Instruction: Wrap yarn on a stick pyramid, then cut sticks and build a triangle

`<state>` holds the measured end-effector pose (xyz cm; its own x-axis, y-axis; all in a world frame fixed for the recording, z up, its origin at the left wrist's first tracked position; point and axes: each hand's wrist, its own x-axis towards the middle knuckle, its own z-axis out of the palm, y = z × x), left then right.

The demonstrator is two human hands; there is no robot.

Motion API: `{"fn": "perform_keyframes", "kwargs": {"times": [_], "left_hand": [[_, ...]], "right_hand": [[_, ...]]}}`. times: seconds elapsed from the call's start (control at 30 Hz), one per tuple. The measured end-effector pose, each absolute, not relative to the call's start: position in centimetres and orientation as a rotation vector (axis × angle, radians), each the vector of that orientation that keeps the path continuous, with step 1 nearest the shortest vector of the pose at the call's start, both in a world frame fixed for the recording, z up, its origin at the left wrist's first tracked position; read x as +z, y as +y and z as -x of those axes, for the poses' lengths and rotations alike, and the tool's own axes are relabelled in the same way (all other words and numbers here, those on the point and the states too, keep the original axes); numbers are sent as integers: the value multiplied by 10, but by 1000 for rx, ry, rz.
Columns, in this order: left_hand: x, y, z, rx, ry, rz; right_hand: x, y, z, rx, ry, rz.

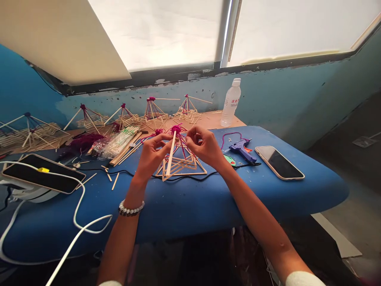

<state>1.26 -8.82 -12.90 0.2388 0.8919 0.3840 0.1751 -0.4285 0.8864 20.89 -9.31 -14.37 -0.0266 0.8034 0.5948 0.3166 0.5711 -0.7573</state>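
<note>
1. So the counter (190,210) is a blue, smooth-topped thing with rounded corners, and a tan wooden board (216,119) runs along behind it.
2. Room-wise: scuffed blue-green wall (268,91), with big pale window coverings (169,35) above it, pretty bright.
3. Along the back there's a row of pale wooden stick frames (155,116), most with purple or magenta thread at their peaks. A clear plastic bottle with a white cap (230,103) stands to their right.
4. Right side of the counter: a purple-blue glue gun (242,150) and a dark-screened phone with a light rim (279,163), lying just beside each other.
5. Left side: a second dark-screened device (44,172), a white cable (79,206) looping over it, plus loose sticks and a clear plastic-wrapped bundle (119,143).
6. Main piece is a pale wooden stick pyramid with a magenta thread knot on top (176,129). It's on the counter, right between the two hands.
7. Left hand (153,155), bracelet on the wrist: fingers bent, gap narrow, tips right by the upper end of the front stick. Can't tell if it's actually gripping.
8. Right hand (204,145): thumb and fingers curled close together just right of the knot. Can't tell whether there's thread in there.
</note>
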Motion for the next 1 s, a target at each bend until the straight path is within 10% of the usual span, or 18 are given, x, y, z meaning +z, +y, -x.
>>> {"fn": "perform_keyframes", "kwargs": {"times": [0.4, 0.73, 1.0], "left_hand": [[-133, -78, -15, 1525, 1026, -1647], [-127, -77, -11, 1904, 1138, -1757], [-74, -58, -22, 1407, 926, -2215]], "right_hand": [[-130, -92, -228, 1218, -1276, 740], [-87, -80, -247, 881, -1469, 806], [-40, -68, -213, 675, -1716, 766]]}}
